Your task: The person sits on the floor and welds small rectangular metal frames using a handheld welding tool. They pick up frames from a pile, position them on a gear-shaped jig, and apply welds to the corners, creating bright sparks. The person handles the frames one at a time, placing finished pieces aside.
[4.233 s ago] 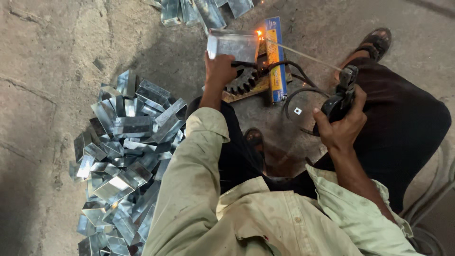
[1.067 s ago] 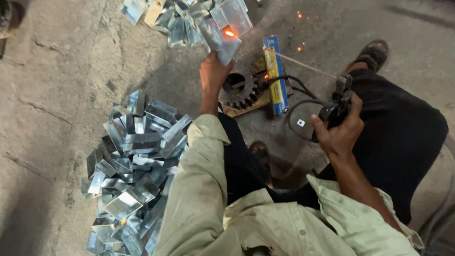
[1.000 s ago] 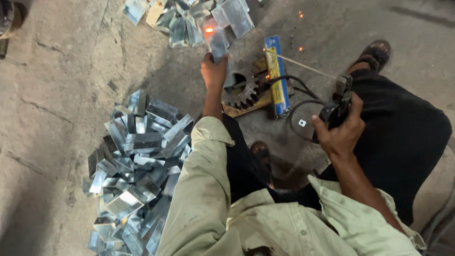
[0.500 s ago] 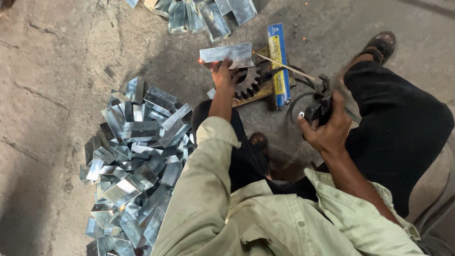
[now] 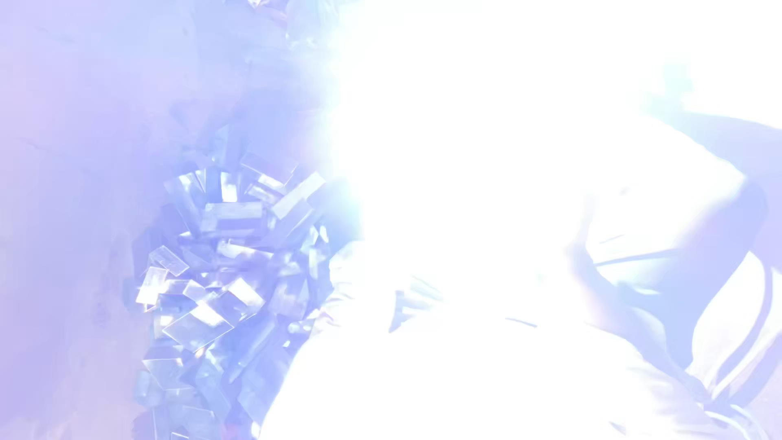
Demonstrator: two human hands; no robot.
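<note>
Looking down, you've got white glare [image 5: 521, 122] swallowing both hands, grip unreadable, and only the heap of metal pieces [image 5: 228, 277] visible, on the floor [image 5: 65, 163] left of your sleeve [image 5: 456, 383].

Single head-worn view, steeply downward onto the floor [image 5: 73, 204], close above a glare-washed lap.

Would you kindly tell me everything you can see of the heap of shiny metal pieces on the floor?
The heap of shiny, flat, bent sheet-metal pieces lies left of centre on the floor, jumbled and overlapping at all angles. A white-violet glare washes its colours pale blue and hides its right edge. It runs from mid-frame down to the bottom edge. Nothing visibly touches it.
</note>
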